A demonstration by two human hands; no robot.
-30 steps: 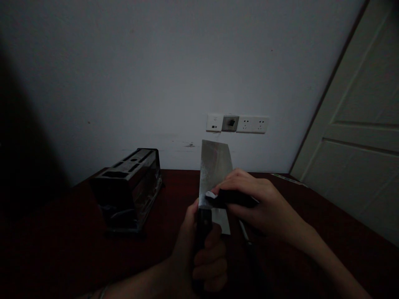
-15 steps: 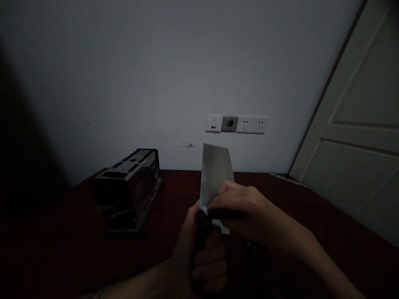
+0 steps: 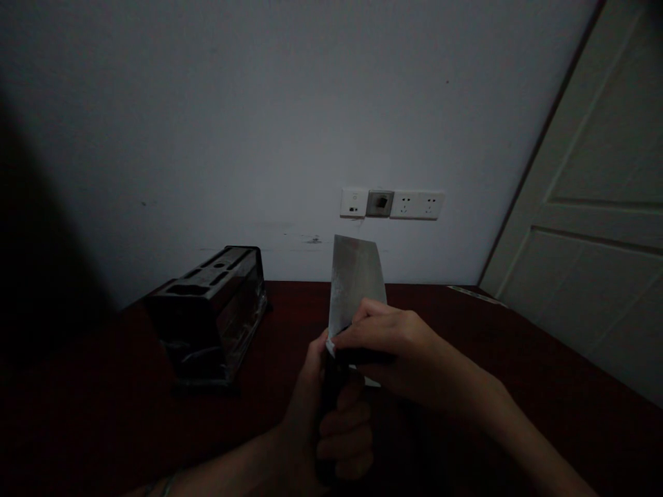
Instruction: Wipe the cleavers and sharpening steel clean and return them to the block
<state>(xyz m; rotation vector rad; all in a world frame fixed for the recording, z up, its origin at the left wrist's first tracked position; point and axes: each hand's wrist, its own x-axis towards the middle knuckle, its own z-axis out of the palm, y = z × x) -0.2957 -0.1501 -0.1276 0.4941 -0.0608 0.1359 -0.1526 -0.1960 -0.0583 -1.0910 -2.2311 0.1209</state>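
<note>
A cleaver (image 3: pixel 356 273) with a broad grey blade points up and away from me in the middle of the head view. My left hand (image 3: pixel 339 435) is wrapped round its black handle (image 3: pixel 331 393), the thumb lying along the side near the blade. Over the lower blade, my right hand (image 3: pixel 398 338) is closed on a slim black object (image 3: pixel 365 356) whose kind I cannot make out. Its fingertips press close to where blade and handle meet, beside a small pale patch (image 3: pixel 330 347). The light is dim, and the right hand hides part of the blade.
On the left of the dark red table (image 3: pixel 290 310) stands a black slotted knife block (image 3: pixel 217 310) with glossy, see-through sides. Behind are a pale wall with a row of sockets (image 3: pixel 392 204) and a panelled door (image 3: pixel 595 241). A flat strip (image 3: pixel 476 296) lies by the wall.
Both hands and the cleaver have shifted slightly left. My right fingertips have slid a little left toward the base of the blade; both grips stay closed.
</note>
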